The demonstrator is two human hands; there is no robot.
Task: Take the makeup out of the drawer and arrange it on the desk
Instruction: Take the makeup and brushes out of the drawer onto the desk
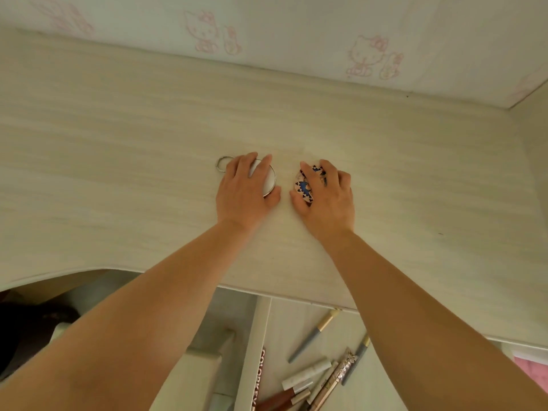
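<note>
Left hand [243, 185] fingers curled around white round compact [265, 179], right hand [329, 194] around patterned compact [304, 186], both on desk [148, 161]

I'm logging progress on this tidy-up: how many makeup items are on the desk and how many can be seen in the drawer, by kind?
On the desk:
Round white compact, under the left hand: 1
Patterned compact, under the right hand: 1
In the open drawer:
Slim pens and tubes: about 7, partly overlapping
Flat lettered case: 1
Total: about 10
</note>
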